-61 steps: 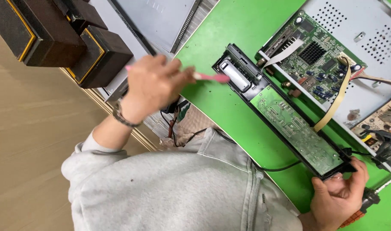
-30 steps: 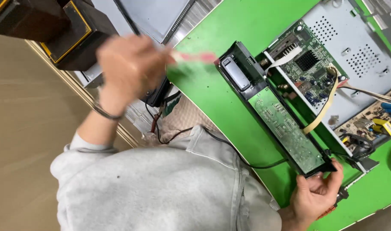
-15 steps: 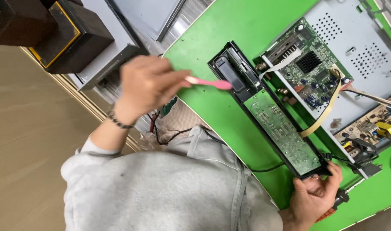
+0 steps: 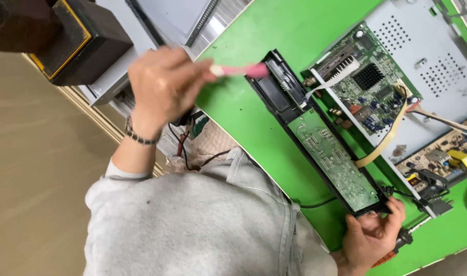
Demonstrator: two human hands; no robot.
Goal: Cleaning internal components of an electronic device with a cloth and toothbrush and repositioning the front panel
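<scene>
My left hand (image 4: 164,87), with a beaded bracelet on the wrist, is closed around a pink-handled tool (image 4: 241,70). The tool's tip rests on the far end of a long black housing (image 4: 282,94). A narrow green circuit board (image 4: 335,161) lies inside this housing, which sits diagonally on the green work surface (image 4: 254,36). My right hand (image 4: 371,237) grips the housing's near end, thumb and fingers on either side. A grey sweatshirt sleeve covers my left arm.
A larger circuit board (image 4: 366,87) with a black heat sink sits on a grey perforated metal chassis (image 4: 437,66). A flat beige ribbon cable (image 4: 389,138) links it to the housing. Another board (image 4: 442,156) lies at the right. Dark boxes (image 4: 75,38) stand at the top left.
My left hand has swung the pink tool away and back onto the housing's far end. My right hand keeps its grip on the near end. The view has shifted slightly.
</scene>
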